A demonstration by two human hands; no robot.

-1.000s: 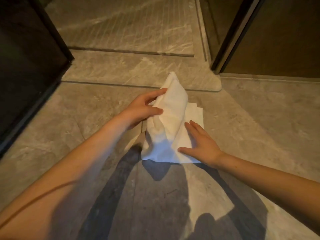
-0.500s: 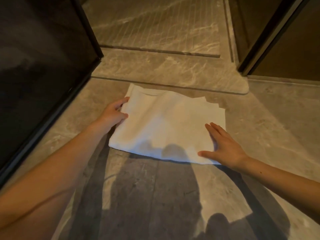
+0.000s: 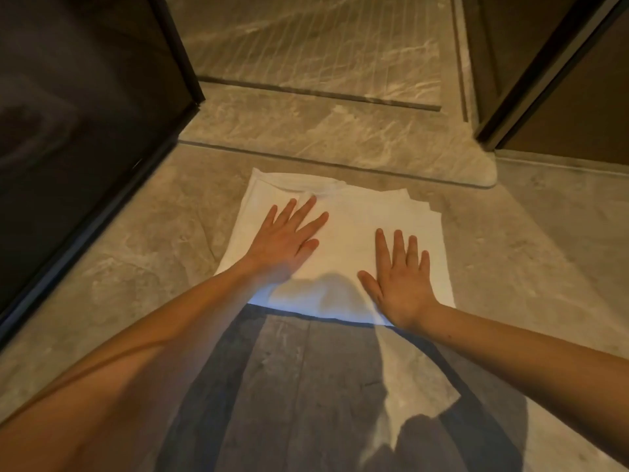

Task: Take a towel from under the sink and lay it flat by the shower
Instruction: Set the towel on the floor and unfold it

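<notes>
Head view: folded towel (image 3: 350, 226) flat on floor (image 3: 510, 267), shower sill (image 3: 340, 141) just beyond it. Atop it press left hand (image 3: 282, 243) and right hand (image 3: 401, 287), fingers straight, grasping nothing.

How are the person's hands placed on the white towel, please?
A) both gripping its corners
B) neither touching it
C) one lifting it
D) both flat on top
D: the left hand and right hand lie palm-down, fingers straight, on the towel.
</notes>
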